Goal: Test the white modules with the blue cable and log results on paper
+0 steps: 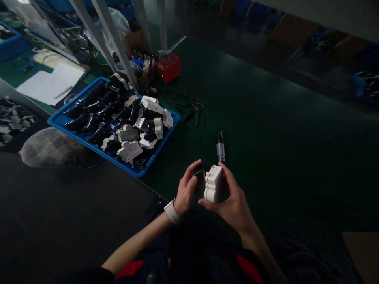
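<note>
My right hand (232, 201) grips a white plastic housing (211, 184) with rounded, stepped sides, thumb below and fingers along its far side. Just left of it, my left hand (187, 191) curls its thumb and fingers around a black part (199, 177), whose shape is mostly lost in shadow. Thin red and yellow wires (204, 176) show between the black part and the housing. Beyond my hands, a silver cylindrical tool (220, 151) with a black cord lies on the green work surface (275, 157).
To the left, a blue tray (97, 150) holds many black tubular parts and white housings. Behind it are a red box (168, 67) with a small light, cables and pliers (195, 113). Paper sheets (50, 83) lie at the far left, near metal frame posts (115, 43).
</note>
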Tool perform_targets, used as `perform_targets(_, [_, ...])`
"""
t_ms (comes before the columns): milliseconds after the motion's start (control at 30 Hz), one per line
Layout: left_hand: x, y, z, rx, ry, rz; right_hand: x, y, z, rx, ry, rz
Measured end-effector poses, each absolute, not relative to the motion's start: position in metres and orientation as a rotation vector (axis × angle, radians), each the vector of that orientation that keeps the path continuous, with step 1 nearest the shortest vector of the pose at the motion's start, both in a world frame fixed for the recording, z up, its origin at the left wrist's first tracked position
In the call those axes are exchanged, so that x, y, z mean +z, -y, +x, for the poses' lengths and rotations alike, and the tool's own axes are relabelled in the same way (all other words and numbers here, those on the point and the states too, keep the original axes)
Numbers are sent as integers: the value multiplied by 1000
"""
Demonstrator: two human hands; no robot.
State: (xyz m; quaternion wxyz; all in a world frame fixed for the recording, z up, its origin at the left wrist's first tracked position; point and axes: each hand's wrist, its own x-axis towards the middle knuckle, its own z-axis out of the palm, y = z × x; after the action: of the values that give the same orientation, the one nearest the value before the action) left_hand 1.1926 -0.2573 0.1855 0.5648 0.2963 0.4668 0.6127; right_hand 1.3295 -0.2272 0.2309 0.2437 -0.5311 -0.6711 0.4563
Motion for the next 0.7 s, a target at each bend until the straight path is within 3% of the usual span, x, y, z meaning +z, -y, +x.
perform_targets(433, [192,259,1189,1424,-1060,702,233,235,1329,1141,1897,-1462])
perform_targets(700, [212,254,1191,1367,-1308,698,231,241,1333,1114,1929,-1434])
